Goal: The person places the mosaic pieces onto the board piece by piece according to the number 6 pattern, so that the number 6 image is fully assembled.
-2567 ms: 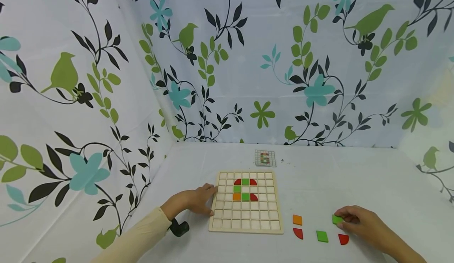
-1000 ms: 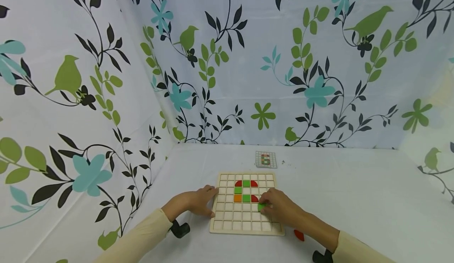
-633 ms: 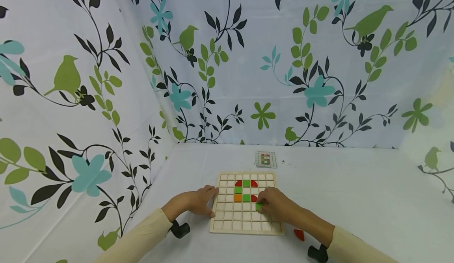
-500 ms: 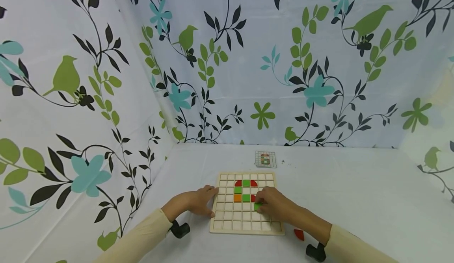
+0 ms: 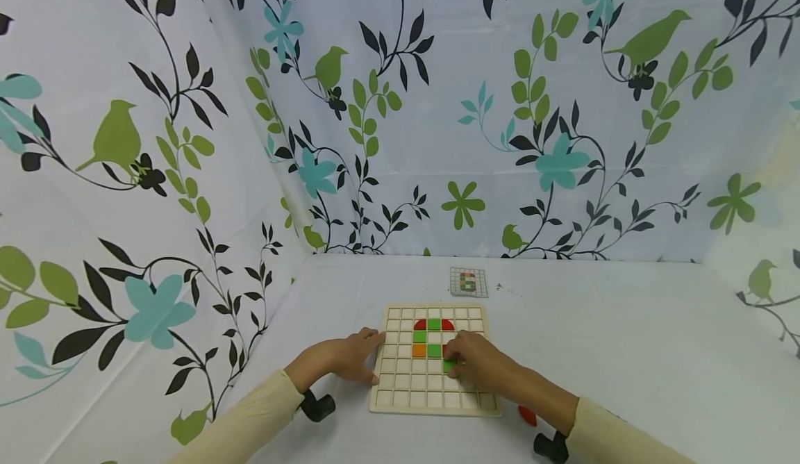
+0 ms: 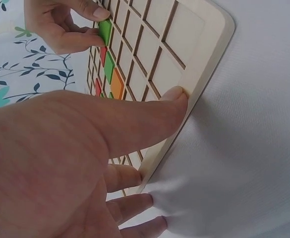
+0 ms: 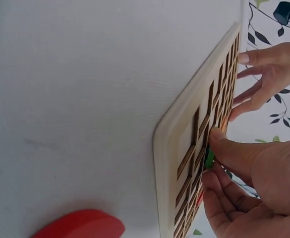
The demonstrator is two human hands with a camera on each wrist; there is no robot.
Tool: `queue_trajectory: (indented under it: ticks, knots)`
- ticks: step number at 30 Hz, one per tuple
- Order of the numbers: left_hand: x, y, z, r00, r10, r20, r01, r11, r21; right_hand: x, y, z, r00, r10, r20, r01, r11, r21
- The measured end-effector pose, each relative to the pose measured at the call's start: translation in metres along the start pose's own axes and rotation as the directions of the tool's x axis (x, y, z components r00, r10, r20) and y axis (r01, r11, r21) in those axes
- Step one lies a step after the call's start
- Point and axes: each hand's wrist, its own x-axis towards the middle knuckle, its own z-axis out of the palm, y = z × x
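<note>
A wooden grid board (image 5: 436,410) lies on the white table, with red, green and orange tiles in its upper middle cells. My right hand (image 5: 478,361) pinches a green tile (image 5: 448,366) between thumb and fingers, at the cell below the red tile it partly hides. In the left wrist view that green tile (image 6: 104,31) is at the board's surface, beside the red one. My left hand (image 5: 350,358) rests against the board's left edge, thumb (image 6: 149,116) on the rim and fingers spread along the side.
A small card with a coloured grid pattern (image 5: 468,282) lies behind the board. A red rounded tile (image 5: 528,415) is on the table right of the board, partly under my right forearm. A patterned cloth (image 5: 400,137) hangs behind and to the left.
My right hand has carried the green tile from the right side of the table onto the board, then slid slightly left. My left hand stays at the edge.
</note>
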Motion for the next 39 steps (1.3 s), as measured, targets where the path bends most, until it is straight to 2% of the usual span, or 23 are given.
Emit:
queue_trajectory:
  ticks: [10, 20, 24, 29, 33, 36, 39]
  knots:
    - [-0.003, 0.000, -0.001, 1.000, 0.009, 0.000, -0.009, 1.000, -0.016, -0.001, 0.004, 0.004, 0.999, -0.035, -0.016, 0.034, 0.997, -0.068]
    - [-0.001, 0.000, -0.002, 1.000, 0.011, 0.005, -0.011, 1.000, -0.012, -0.005, 0.008, 0.008, 0.991, -0.118, -0.061, 0.109, 0.985, -0.131]
    - [0.000, -0.001, 0.000, 1.000, 0.023, 0.006, -0.023, 1.000, -0.005, -0.008, 0.004, 0.008, 0.990, -0.120, -0.068, 0.106, 0.979, -0.173]
    - [0.003, -0.002, 0.001, 1.000, 0.024, 0.005, -0.024, 1.000, 0.002, -0.010, 0.003, 0.006, 0.990, -0.119, -0.081, 0.103, 0.979, -0.177]
    - [0.003, -0.003, 0.002, 1.000, 0.021, 0.005, -0.021, 1.000, -0.003, -0.013, 0.008, 0.003, 0.994, -0.074, -0.080, 0.063, 0.989, -0.134]
    - [0.002, -0.003, 0.001, 1.000, 0.020, 0.005, -0.020, 1.000, -0.004, -0.021, 0.014, -0.006, 0.996, 0.005, -0.092, -0.008, 0.999, -0.033]
    - [0.002, -0.003, 0.000, 1.000, 0.020, 0.007, -0.020, 1.000, 0.000, -0.034, 0.021, -0.023, 0.988, 0.054, -0.147, -0.047, 0.997, 0.054]
